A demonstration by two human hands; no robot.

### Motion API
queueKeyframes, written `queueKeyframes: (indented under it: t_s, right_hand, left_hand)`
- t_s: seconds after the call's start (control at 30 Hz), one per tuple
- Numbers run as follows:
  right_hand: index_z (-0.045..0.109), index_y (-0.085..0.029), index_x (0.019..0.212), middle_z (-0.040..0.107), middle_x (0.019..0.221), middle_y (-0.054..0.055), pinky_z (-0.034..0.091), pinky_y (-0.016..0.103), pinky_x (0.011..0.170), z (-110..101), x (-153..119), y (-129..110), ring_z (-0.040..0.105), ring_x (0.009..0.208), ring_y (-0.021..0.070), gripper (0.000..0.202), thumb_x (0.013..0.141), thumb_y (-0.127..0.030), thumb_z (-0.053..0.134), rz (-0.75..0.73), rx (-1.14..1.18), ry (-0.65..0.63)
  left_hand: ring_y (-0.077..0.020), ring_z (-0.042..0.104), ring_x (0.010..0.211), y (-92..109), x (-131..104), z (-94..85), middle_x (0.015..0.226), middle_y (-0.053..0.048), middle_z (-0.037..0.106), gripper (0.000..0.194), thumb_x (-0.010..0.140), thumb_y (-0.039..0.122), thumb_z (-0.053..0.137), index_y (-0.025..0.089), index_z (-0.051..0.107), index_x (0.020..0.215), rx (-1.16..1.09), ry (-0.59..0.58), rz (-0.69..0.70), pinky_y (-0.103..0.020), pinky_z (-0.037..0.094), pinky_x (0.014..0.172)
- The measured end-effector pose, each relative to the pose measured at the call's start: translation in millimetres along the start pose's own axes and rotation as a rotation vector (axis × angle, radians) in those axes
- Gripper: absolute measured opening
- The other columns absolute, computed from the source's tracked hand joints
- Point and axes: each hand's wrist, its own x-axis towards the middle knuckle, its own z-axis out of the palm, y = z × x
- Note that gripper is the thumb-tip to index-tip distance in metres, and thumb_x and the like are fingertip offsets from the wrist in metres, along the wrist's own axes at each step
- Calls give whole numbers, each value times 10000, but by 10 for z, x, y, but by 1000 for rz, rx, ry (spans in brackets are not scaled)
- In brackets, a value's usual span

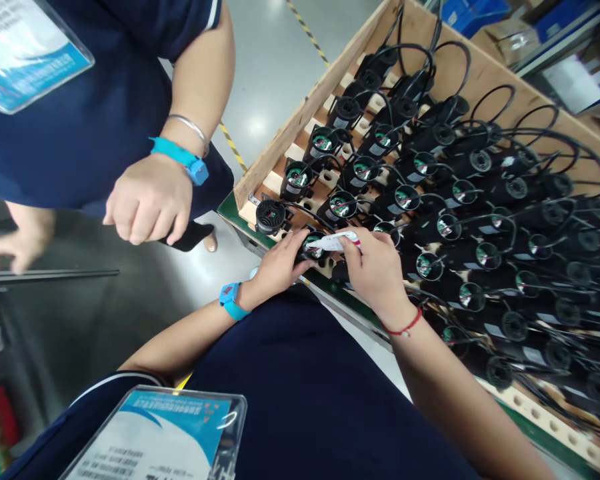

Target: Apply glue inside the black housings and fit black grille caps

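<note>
My right hand [375, 267] is closed around a white squeeze tube [333, 244] with a pointed nozzle and some red print. The nozzle tip points down into the open top of a black cylindrical housing [310, 256], where green circuit board and thin wires show. Whether the tip touches anything inside I cannot tell. My left hand [283, 263] grips the side of that same housing, thumb and fingers around its rim. Just beyond it stands a housing with a black slotted cap [271, 216]. Another open housing [298, 175] shows a green board inside.
A wooden crate [290, 127] holds several rows of similar housings with looping black cables [480, 100]. At the left stands a co-worker, whose fist [153, 200] hangs near the crate. A metal rail [55, 274] is at far left; blue bins [473, 13] lie beyond the crate.
</note>
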Motion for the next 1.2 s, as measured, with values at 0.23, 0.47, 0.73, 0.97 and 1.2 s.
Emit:
queueKeyframes:
  t_s: [0.23, 0.47, 0.73, 0.97, 1.2]
  right_hand:
    - [648, -196, 995, 733, 903, 65, 452, 378, 812, -25, -33, 21, 648, 763, 224, 257, 954, -310, 420, 112, 86, -29]
    - [643, -214, 987, 733, 823, 47, 511, 330, 685, -42, -141, 24, 681, 713, 201, 246, 936, -377, 466, 390, 467, -3]
    - [659, -198, 959, 734, 871, 50, 557, 361, 725, 4, -237, 84, 684, 679, 179, 275, 903, -434, 529, 606, 816, 46]
    - [664, -211, 918, 709, 905, 20, 561, 309, 673, -93, -363, 134, 659, 694, 145, 223, 873, -414, 583, 790, 1118, 133]
    - [682, -242, 966, 703, 949, 17, 561, 337, 757, -476, -671, 331, 673, 790, 169, 211, 879, -409, 586, 803, 1043, 210]
  left_hand:
    - [-276, 391, 1370, -4, 10, -5, 1440, -163, 445, 610, 892, 380, 564, 153, 324, 1405, -12, 1, 11, -447, 379, 1123]
    - [-271, 459, 1314, 37, 32, -53, 1394, -163, 488, 611, 860, 368, 612, 132, 377, 1373, -51, -9, -38, -415, 403, 1100]
    - [-267, 466, 1298, 62, 46, -79, 1374, -150, 495, 591, 840, 268, 626, 162, 374, 1364, -81, -15, -70, -428, 416, 1083]
    - [-266, 495, 1255, 55, 37, -86, 1381, -140, 476, 590, 847, 274, 610, 196, 354, 1373, -92, -42, -90, -438, 448, 1044]
    - [-213, 598, 992, 82, -85, -56, 1314, -155, 473, 736, 828, 353, 645, 191, 247, 1427, -23, 23, -86, -369, 537, 849]
